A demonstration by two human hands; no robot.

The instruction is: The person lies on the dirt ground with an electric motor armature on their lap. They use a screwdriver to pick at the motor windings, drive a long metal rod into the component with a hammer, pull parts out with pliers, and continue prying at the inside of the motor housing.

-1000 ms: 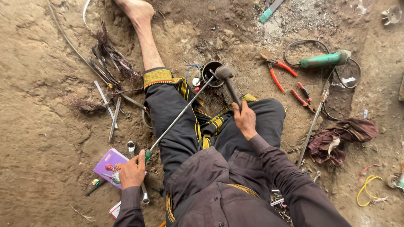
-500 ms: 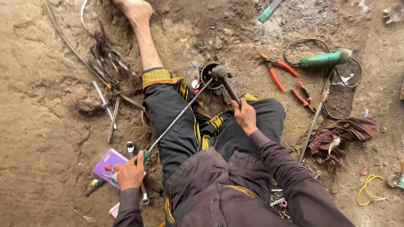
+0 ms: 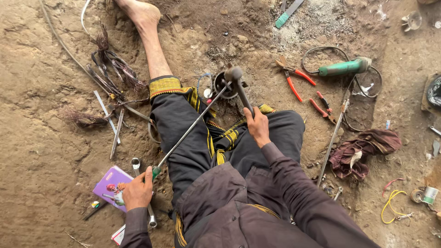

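Left hand (image 3: 138,190) gripping long screwdriver (image 3: 190,128) tip-down on round metal part (image 3: 226,85) between legs, right hand (image 3: 257,126) gripping hammer (image 3: 239,87) at part; looks mid-job, part not yet freed.

Camera: I have one view only, worn on the person's head.
Facing: it looks almost straight down over the lap onto the dirt floor (image 3: 41,138).
Nearness: close; my left hand (image 3: 137,191) and right hand (image 3: 257,128) sit mid-frame, the bare foot (image 3: 140,13) at the top edge.
Shared ground: none, no second view.
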